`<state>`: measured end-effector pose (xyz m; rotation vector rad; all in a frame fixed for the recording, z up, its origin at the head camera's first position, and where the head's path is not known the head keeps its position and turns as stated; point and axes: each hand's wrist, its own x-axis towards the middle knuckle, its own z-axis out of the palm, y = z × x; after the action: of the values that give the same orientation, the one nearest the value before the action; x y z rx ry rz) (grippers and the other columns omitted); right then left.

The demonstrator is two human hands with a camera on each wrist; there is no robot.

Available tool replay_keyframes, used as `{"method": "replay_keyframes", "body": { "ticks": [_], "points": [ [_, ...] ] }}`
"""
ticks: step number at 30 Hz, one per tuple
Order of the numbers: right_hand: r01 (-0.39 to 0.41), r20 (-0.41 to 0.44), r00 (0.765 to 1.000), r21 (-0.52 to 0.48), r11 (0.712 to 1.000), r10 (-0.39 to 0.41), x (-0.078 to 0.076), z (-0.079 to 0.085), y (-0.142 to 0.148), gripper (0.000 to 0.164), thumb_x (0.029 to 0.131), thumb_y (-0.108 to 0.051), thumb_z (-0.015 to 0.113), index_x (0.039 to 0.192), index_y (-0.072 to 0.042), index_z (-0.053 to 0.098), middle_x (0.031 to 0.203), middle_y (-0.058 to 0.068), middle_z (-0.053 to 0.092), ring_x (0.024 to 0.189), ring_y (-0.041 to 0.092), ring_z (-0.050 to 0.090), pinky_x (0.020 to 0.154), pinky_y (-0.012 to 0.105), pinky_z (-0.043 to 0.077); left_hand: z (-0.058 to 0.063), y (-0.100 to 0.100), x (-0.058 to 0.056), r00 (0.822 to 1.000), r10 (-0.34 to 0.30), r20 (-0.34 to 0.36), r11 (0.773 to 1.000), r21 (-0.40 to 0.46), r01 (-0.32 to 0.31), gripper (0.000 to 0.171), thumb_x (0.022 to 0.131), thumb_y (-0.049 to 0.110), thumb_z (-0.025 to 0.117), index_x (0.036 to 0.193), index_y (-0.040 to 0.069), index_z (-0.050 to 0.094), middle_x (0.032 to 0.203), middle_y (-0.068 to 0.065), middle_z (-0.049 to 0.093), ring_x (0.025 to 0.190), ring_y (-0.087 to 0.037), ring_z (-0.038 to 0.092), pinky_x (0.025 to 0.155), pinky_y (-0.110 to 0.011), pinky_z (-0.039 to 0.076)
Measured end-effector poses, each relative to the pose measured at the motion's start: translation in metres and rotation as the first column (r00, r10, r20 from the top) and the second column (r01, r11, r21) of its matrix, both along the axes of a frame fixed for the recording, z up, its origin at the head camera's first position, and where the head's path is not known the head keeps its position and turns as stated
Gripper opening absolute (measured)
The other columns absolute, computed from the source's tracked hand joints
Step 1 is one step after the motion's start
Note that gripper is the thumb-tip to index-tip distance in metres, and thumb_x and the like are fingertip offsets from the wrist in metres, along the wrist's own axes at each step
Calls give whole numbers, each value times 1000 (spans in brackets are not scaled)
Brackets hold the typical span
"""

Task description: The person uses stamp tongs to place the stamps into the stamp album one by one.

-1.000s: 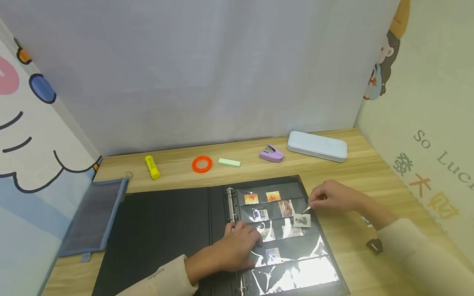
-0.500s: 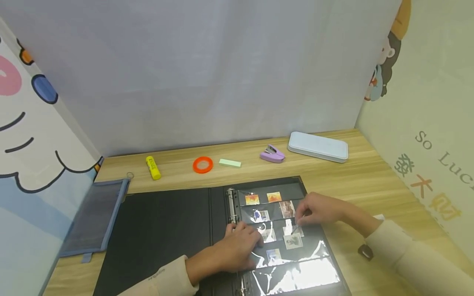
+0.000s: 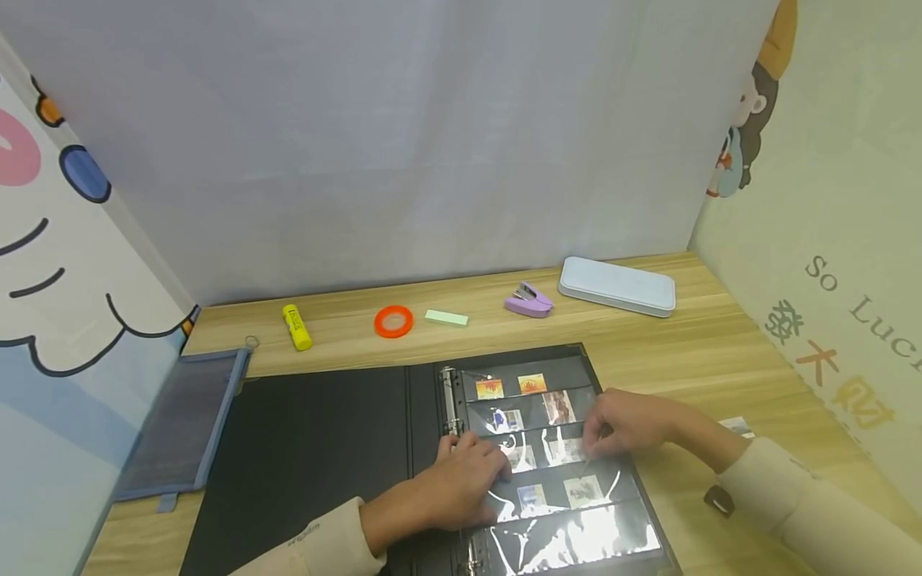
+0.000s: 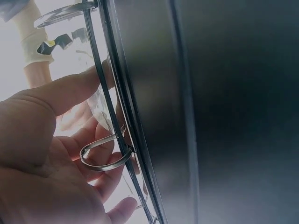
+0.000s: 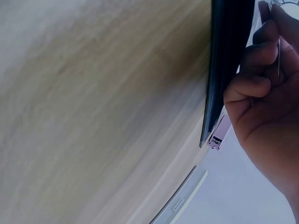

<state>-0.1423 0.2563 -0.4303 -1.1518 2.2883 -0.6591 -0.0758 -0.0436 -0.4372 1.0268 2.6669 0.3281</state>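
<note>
A black ring-binder stamp album [image 3: 324, 448] lies spread out, its right page [image 3: 612, 520] crossed by rows of glossy clear pockets. My left hand [image 3: 461, 482] rests on that page beside the metal rings [image 4: 105, 154], fingers slightly bent. Over the page's right edge, my right hand [image 3: 623, 424] pinches a pair of thin metal tweezers [image 5: 279, 60]. Just below their tips sits a pale stamp [image 3: 583, 491] with a grey figure, in the fourth row, right of a blue stamp [image 3: 532, 498]. Two orange stamps [image 3: 532, 384] fill part of the top row.
Along the back lie a yellow glue stick [image 3: 297, 326], a red ring [image 3: 393, 321], a pale green block [image 3: 446, 318], a purple stapler [image 3: 529, 301] and a light-blue case [image 3: 617, 286]. A mesh pouch [image 3: 183, 424] lies left; a dark brown object [image 3: 718, 500] lies right.
My right hand has brought the pale stamp down and left from the page's right edge to the fourth row, then drawn slightly back to the right. My left hand has stayed in place.
</note>
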Motion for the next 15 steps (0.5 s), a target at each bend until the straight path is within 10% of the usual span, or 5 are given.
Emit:
{"method": "replay_keyframes", "body": {
  "ticks": [15],
  "points": [
    [121, -15, 993, 15, 993, -121, -21, 6, 37, 10, 90, -21, 64, 91, -22, 74, 85, -14, 71, 76, -5, 58, 71, 20, 49, 6, -1, 6, 998, -44, -52, 999, -11, 44, 48, 72, 34, 74, 116, 27, 58, 110, 7, 57, 112, -17, 46, 96, -48, 33]
  ]
}}
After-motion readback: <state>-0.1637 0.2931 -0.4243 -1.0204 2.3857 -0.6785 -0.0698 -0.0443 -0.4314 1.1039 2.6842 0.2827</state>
